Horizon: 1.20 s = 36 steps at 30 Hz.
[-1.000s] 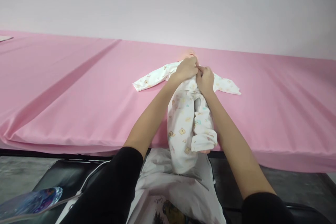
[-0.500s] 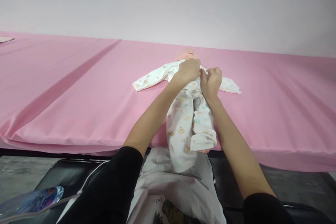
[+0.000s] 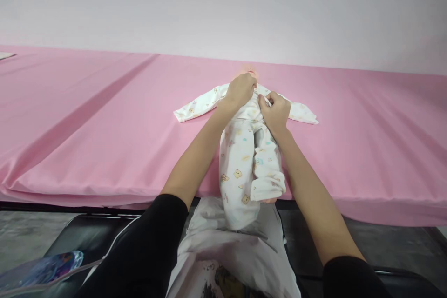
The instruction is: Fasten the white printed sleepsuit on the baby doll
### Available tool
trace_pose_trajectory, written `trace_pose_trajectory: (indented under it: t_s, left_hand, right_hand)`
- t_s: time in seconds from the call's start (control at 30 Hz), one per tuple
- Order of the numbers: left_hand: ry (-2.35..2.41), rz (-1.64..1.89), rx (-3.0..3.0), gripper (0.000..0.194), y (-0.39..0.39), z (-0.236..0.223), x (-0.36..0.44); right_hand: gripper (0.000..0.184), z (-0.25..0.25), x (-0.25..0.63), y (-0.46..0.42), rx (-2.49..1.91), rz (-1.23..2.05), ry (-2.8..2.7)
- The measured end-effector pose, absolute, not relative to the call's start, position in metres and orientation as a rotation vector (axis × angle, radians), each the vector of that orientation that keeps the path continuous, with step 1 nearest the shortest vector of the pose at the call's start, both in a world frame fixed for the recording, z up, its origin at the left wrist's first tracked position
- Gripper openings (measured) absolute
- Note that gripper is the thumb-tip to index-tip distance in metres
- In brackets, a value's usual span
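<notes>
White baby pajamas (image 3: 237, 163) with small bear prints lie front up on the pink-covered table, worn by what looks like a baby doll (image 3: 250, 72). Most of its head is hard to make out. My left hand (image 3: 240, 91) is closed on the pajamas at the upper chest, just below the neck. Beside it on the right, my right hand (image 3: 276, 111) pinches the edge of the pajama front between thumb and fingers. Both sleeves spread out sideways. One leg hangs over the table edge; a bit of foot (image 3: 269, 200) shows under the other. Any fastener is hidden by my fingers.
A pink sheet (image 3: 104, 139) with folds covers the long table, which meets a pale wall (image 3: 223, 9). Black chairs (image 3: 87, 235) stand beneath the near edge. A clear bag or bottle with colourful contents (image 3: 59, 265) and a white cable (image 3: 94, 263) are at lower left.
My left hand has shifted slightly left and my right hand has moved a little left too, so a small gap shows between them. The pajamas stay in place.
</notes>
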<state>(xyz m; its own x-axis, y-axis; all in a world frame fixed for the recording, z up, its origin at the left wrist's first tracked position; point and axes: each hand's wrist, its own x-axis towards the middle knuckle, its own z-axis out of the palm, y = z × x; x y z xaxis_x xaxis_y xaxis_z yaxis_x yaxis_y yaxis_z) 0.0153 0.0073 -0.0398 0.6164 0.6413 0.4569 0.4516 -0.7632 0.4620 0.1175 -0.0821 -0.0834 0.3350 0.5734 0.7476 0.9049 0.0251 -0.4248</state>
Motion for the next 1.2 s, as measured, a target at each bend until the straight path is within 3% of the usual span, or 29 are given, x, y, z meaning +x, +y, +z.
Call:
trace_pose_trajectory:
  t_s: [0.37, 0.6, 0.73, 0.97, 1.2]
  left_hand:
    - [0.822, 0.777, 2.767, 0.025, 0.001, -0.029, 0.007]
    - [1.121, 0.673, 2.809, 0.029, -0.013, -0.021, 0.016]
    - [1.246, 0.616, 2.711, 0.027, -0.022, -0.009, 0.011]
    - [0.931, 0.259, 2.561, 0.017, -0.035, 0.012, -0.006]
    - [0.87, 0.267, 2.648, 0.024, -0.034, 0.003, 0.0]
  right_hand:
    - [0.031, -0.085, 0.118, -0.081, -1.627, -0.479, -1.413]
    - [0.031, -0.084, 0.119, -0.083, -1.543, -0.455, -1.411]
    - [0.03, -0.08, 0.118, -0.085, -1.519, -0.31, -1.374]
    - [0.027, -0.075, 0.126, -0.084, -1.444, 0.109, -1.304]
    - [0.027, -0.076, 0.138, -0.079, -1.307, 0.15, -1.23]
